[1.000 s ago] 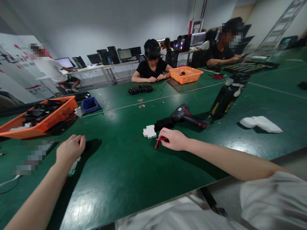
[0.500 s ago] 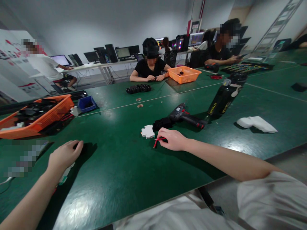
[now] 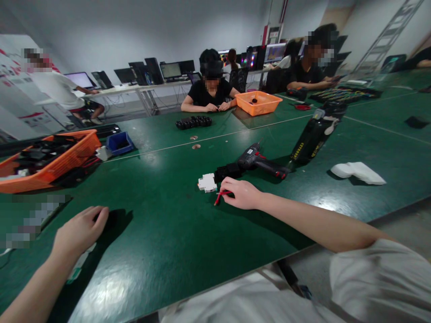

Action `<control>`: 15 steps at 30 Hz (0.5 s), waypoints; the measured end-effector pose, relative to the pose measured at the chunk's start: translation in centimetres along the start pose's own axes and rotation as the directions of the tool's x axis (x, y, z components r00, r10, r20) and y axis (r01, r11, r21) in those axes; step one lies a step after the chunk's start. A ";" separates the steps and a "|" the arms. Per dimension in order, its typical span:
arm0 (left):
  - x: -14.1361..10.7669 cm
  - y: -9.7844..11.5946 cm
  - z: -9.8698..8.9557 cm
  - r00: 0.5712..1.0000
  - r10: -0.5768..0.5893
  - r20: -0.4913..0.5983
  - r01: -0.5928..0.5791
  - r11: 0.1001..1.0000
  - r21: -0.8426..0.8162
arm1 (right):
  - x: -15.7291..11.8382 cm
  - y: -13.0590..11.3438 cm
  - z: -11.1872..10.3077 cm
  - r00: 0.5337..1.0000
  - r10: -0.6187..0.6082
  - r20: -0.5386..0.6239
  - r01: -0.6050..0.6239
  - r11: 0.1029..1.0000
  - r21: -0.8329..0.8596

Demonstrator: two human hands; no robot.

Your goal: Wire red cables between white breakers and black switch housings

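Observation:
My right hand (image 3: 243, 194) is closed, its fingertips pinching a short red wire (image 3: 218, 198) just above the table. Right by the wire's end lies a white circuit breaker (image 3: 207, 182), apart from my fingers. My left hand (image 3: 81, 229) hovers low over the table's left side with curled fingers. A white and green piece (image 3: 81, 262) shows below its wrist; whatever the fingers close on is hidden. A black and red cordless drill (image 3: 257, 160) lies behind my right hand, with a black block (image 3: 229, 172) beside it.
An orange basket (image 3: 72, 152) of black parts and a small blue bin (image 3: 120, 144) stand left. A black cylinder (image 3: 311, 139) leans at right near a white wrapped item (image 3: 360, 172). Across the green table (image 3: 161, 233) sits a person (image 3: 212, 89) beside another orange basket (image 3: 257, 107).
My left hand has moved slightly left and toward me, and the white and green piece below it has shifted the same way. My right hand stays beside the breaker with the red wire.

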State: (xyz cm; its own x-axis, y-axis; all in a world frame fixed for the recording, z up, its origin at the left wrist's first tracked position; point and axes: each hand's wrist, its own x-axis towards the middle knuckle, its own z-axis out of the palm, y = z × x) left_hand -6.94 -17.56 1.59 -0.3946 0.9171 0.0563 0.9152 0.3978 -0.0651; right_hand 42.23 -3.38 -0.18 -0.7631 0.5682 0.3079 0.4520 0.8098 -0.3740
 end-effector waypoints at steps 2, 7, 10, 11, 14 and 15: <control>0.3 0.2 -0.1 1.000 -0.002 0.010 0.002 1.000 0.008 | 0.0 0.0 0.0 1.000 0.000 -0.001 0.000 1.000 -0.001; 1.4 0.8 -0.5 0.999 -0.012 0.029 0.012 1.000 0.025 | 0.0 -0.1 0.0 1.000 -0.002 -0.001 0.002 1.000 0.005; 1.9 0.9 -0.7 1.000 0.016 0.001 -0.016 1.000 0.001 | 0.0 0.0 0.0 1.000 0.000 -0.002 0.000 1.000 0.007; 2.0 0.9 -0.7 0.999 0.034 -0.016 -0.034 0.999 -0.007 | 0.0 0.0 -0.1 1.000 -0.001 0.001 0.001 1.000 0.008; 2.4 1.2 -0.8 0.993 0.087 -0.081 -0.089 0.996 -0.023 | 0.0 0.0 -0.2 1.000 -0.005 0.011 0.005 1.000 0.011; 2.5 1.3 -0.9 0.990 0.099 -0.102 -0.103 0.994 -0.031 | 0.0 0.0 -0.2 1.000 -0.005 0.013 0.005 1.000 0.013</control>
State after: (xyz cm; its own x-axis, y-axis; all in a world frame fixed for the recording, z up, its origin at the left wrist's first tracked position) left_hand -6.68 -14.80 2.57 -0.2916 0.9446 0.1505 0.9529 0.3005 -0.0399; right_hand 42.28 -3.33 0.00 -0.7715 0.5620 0.2981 0.4423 0.8107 -0.3836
